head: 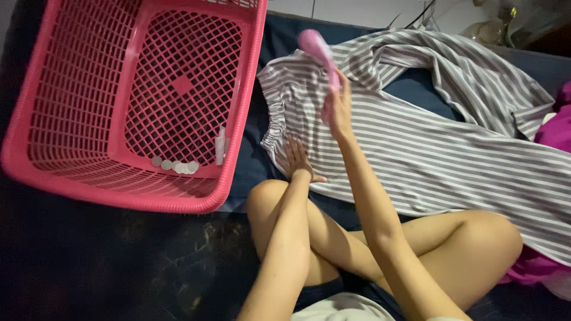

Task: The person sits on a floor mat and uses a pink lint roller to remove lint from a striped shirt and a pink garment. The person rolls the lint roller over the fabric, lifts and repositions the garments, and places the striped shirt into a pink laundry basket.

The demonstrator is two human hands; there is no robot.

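My right hand (pixel 338 110) is raised over grey-and-white striped trousers (pixel 428 142) and grips a pink handheld object (pixel 318 50), blurred by motion, with a rounded head. My left hand (pixel 297 159) lies flat with fingers spread on the trousers near their gathered elastic waistband (pixel 275 128). The trousers are spread across a dark blue mat (pixel 285 41), legs running to the right. I sit cross-legged, knees in front of the garment.
A pink plastic laundry basket (pixel 35 148) lies tilted at the left, with several coins (pixel 175 166) and a small white item (pixel 220 145) inside. Magenta cloth (pixel 556 131) sits at the right edge. Dark floor (pixel 119 261) lies below the basket.
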